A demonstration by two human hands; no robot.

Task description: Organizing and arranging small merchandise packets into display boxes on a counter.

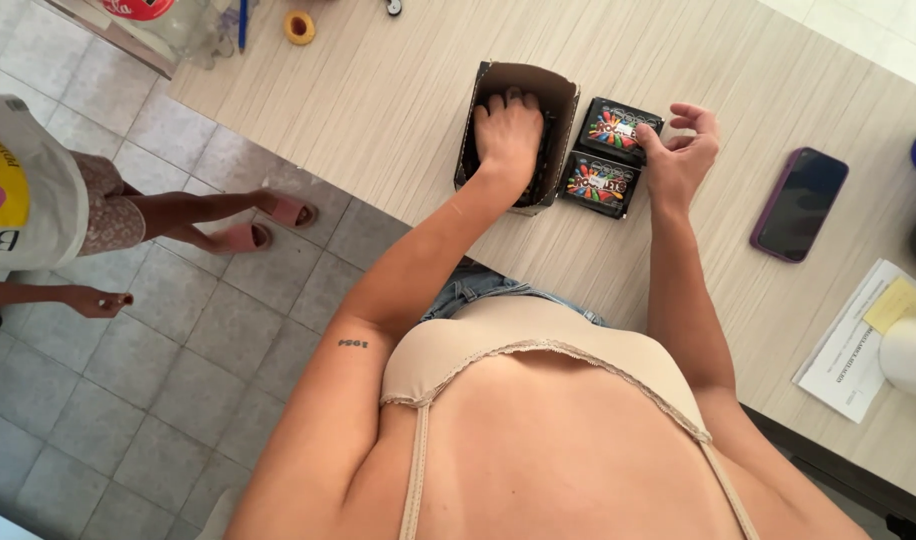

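Head view: the left hand [509,128] is being held down inside an open cardboard box [568,120], fingers curled together over dark contents that cannot be made out; whether anything is actually being gripped cannot be told. The box is lying with its long axis running away from the body, its open top facing up. Just beside the box, on its right, two small dark packets with bright multicoloured print are lying flat, the far packet [618,128] and the near packet [598,184] touching each other end to end. The right hand [681,150] is being rested against the right edge of these packets, thumb touching the far one, fingers loosely spread and clamped on nothing. The packets are thus lying to the left of the right hand, between it and the box; the right hand is the nearer one. Everything is being supported on a pale wood-grain table [378,110]. Well apart to the right, a dark phone [800,203] in a purple case and a sheet of paper [846,350] are lying. A grey tiled floor [178,340] is showing at left, where another person's feet in pink sandals [268,222] are standing.
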